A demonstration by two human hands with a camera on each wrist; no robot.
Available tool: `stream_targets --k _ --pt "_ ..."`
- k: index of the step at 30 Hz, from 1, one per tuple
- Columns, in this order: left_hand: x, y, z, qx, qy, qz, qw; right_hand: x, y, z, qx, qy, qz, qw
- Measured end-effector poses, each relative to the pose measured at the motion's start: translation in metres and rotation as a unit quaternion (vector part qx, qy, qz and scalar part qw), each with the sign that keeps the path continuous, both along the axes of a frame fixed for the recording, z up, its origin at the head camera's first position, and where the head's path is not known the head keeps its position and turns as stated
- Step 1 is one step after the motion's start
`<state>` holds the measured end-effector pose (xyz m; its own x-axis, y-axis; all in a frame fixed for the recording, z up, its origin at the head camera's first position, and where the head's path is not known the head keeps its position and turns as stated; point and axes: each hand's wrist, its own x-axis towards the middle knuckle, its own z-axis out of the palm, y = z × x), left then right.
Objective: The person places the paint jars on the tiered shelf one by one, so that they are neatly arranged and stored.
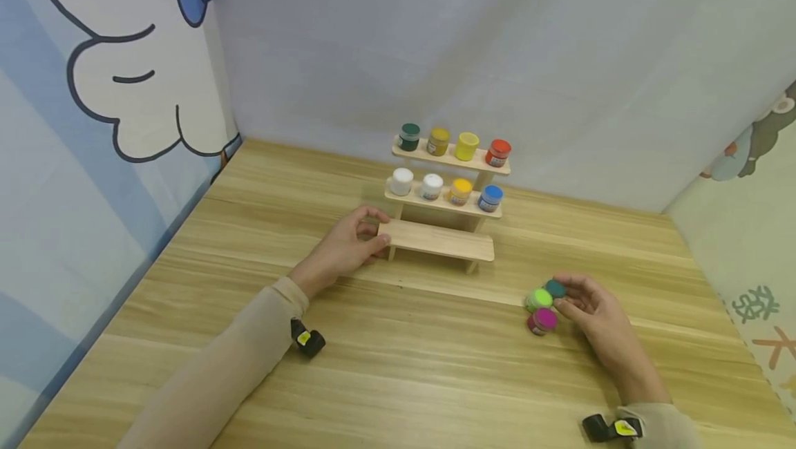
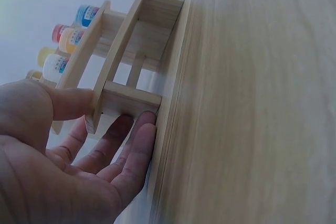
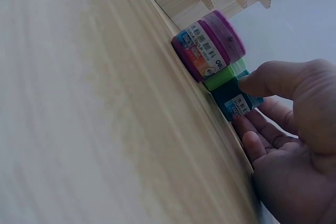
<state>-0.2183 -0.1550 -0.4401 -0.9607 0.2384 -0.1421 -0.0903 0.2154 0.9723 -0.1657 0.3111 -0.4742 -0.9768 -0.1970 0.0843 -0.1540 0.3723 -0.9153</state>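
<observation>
My left hand [image 1: 348, 245] holds the left end of a three-tier wooden display rack [image 1: 435, 238]; the left wrist view has its thumb on the lowest shelf and its fingers against the end support. At the right, my right hand [image 1: 593, 314] pinches a teal paint jar [image 3: 233, 98] between thumb and fingers, low over the table. Beside that jar stand a light green paint jar [image 1: 538, 300] and a purple paint jar [image 1: 543, 322]. In the right wrist view the purple one partly hides the green one.
The top shelf bears dark green, ochre, yellow and red [image 1: 498, 153] jars. On the middle shelf are two white jars, an orange jar [image 1: 460, 191] and a blue jar [image 1: 490, 197]. The wooden table [image 1: 398, 380] meets a pale cloth wall [image 1: 560, 90] behind the rack.
</observation>
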Motion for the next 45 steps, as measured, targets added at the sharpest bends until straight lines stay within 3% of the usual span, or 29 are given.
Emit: stream_targets --k 15,23,26,33,38,45 --pt "-0.003 -0.006 0.002 0.005 -0.014 -0.029 0.9995 0.001 0.000 0.002 0.034 0.007 -0.008 0.9994" --pt "-0.002 -0.008 0.002 0.005 -0.016 -0.043 0.9989 0.003 0.002 0.004 0.003 0.018 -0.026 0.9995" --pt "-0.002 -0.009 0.002 0.006 -0.019 -0.047 0.9987 0.005 0.003 0.010 0.003 0.011 -0.034 0.9994" --pt "-0.001 -0.010 0.002 0.011 -0.024 -0.041 0.9988 -0.005 0.000 0.035 0.081 0.049 -0.048 0.9944" --pt "-0.001 -0.010 0.003 0.015 -0.029 -0.037 0.9988 -0.014 -0.008 0.051 0.088 0.066 -0.038 0.9932" --pt "-0.002 -0.008 0.003 0.018 -0.033 -0.035 0.9987 -0.025 -0.029 0.071 0.075 0.060 -0.023 0.9951"
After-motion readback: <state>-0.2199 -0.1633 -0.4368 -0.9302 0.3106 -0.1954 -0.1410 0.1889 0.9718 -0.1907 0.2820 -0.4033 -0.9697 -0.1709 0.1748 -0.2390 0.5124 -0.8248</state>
